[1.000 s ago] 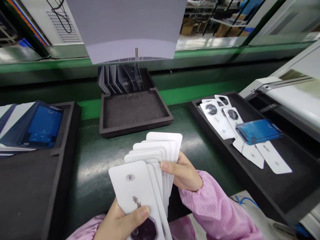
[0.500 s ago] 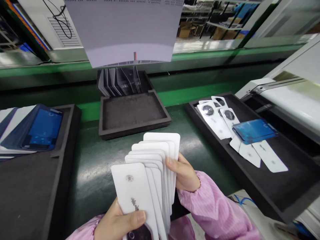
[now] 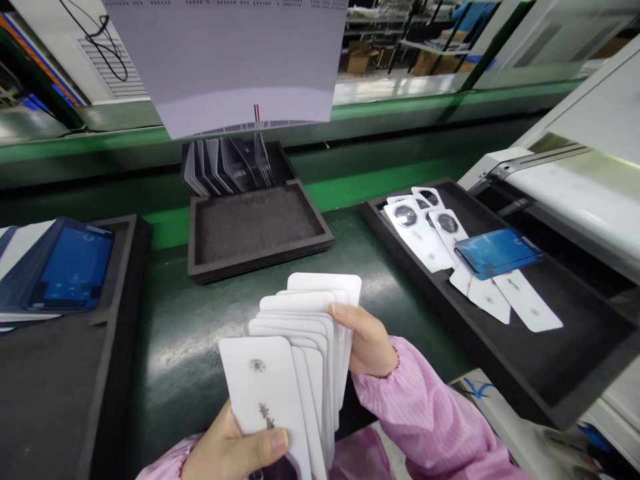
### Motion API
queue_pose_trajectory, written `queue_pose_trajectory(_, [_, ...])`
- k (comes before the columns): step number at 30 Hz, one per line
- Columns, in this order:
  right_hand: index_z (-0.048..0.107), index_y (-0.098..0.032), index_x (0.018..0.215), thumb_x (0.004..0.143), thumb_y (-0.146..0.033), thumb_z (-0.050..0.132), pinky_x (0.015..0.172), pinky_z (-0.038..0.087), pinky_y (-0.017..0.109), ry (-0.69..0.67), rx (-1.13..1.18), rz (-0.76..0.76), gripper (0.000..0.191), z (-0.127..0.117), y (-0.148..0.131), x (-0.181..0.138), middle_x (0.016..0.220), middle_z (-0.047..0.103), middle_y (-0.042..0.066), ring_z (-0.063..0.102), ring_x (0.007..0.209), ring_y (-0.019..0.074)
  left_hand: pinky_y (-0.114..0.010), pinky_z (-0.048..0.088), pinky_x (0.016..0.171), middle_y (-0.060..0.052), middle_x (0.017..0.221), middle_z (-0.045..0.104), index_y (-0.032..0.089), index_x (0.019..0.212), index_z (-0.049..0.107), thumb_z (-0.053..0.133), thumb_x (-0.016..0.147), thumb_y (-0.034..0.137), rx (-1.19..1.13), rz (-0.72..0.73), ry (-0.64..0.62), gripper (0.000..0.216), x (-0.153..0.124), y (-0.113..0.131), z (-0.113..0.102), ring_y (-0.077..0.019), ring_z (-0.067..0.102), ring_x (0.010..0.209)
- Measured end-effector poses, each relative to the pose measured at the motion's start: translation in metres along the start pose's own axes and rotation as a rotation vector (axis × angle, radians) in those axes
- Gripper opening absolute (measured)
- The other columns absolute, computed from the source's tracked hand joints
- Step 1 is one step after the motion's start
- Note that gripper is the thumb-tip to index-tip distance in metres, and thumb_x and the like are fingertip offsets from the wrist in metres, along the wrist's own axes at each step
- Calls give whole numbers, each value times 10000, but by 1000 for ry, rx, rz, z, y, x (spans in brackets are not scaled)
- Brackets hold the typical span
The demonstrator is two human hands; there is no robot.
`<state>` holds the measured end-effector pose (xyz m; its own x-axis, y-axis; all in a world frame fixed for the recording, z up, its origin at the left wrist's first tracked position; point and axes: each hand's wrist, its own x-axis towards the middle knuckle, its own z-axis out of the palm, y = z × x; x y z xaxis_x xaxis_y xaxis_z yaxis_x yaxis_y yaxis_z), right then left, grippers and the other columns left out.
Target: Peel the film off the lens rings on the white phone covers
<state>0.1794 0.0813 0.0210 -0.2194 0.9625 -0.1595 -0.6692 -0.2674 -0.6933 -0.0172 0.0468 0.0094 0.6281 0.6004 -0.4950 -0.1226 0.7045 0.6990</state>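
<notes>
Both my hands hold a fanned stack of white phone back covers above the green belt. My left hand grips the front cover near its bottom, thumb across it by the dark camera ring. My right hand closes on the right edge of the stack, fingers curled behind it. Pink sleeves cover both wrists.
A black foam tray with upright covers at its back stands ahead. On the right, a black tray holds several white covers and a blue-filmed piece. A left tray carries blue-filmed panels. A white machine sits far right.
The stack has closed up slightly and sits a little lower in view. My view has shifted right and down; the hands keep the same hold.
</notes>
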Motion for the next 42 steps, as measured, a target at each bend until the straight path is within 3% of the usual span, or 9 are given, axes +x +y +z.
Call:
queue_pose_trajectory(4, [633,-158,1075,664,-452,637,927,458,417,-11,24,0,505,0,0,1,1051,676,101,592,1060,302,-417,505,828,-119,855,725,133,1028,676,734,688,302,21,-11,19,384,-1,0,-1,-308,653,912])
queue_pose_trajectory(13, [642,-154,1032,660,-425,626,916,468,408,13,21,13,461,-3,1,4,1009,690,96,603,1049,294,-350,544,686,-109,796,724,133,933,706,716,713,263,11,-37,8,256,-2,1,-2,-292,667,850])
queue_pose_trajectory(19, [648,-150,1014,662,-398,627,918,469,399,27,39,17,431,-4,0,6,1001,693,90,602,1049,291,-315,540,645,-122,846,719,135,973,695,728,698,312,57,-31,25,329,-1,1,-2,-295,657,872])
queue_pose_trajectory(28, [639,-152,1032,686,-373,631,951,451,397,23,103,40,410,-7,3,9,1034,686,84,594,1070,277,-389,473,896,-113,1078,681,157,944,701,732,693,312,45,12,37,297,0,2,4,-301,608,1018])
queue_pose_trajectory(32, [637,-162,1045,726,-449,615,965,441,404,38,64,-16,430,-5,9,10,1048,682,85,581,1093,278,-365,507,829,-107,1002,708,165,1075,646,713,716,335,67,-15,145,403,0,2,5,-290,639,947])
queue_pose_trajectory(35, [635,-162,1062,698,-383,685,956,449,417,-5,-12,-63,429,-4,12,11,1055,680,87,591,1078,281,-335,525,768,-90,968,717,172,1151,601,710,716,365,131,-6,256,488,-1,3,7,-272,656,879])
queue_pose_trajectory(38, [620,-173,1102,699,-264,712,966,444,423,-59,-53,-60,423,-6,15,12,1067,676,77,613,1043,256,-305,525,759,-67,961,719,178,1143,604,730,691,375,189,17,345,510,-1,2,8,-256,655,868])
queue_pose_trajectory(42, [634,-180,1086,718,-211,708,963,453,413,-94,-18,-70,377,-10,19,17,1044,684,63,637,996,230,-307,529,760,-57,947,723,177,1037,652,732,678,400,198,8,375,430,-2,1,11,-282,647,929])
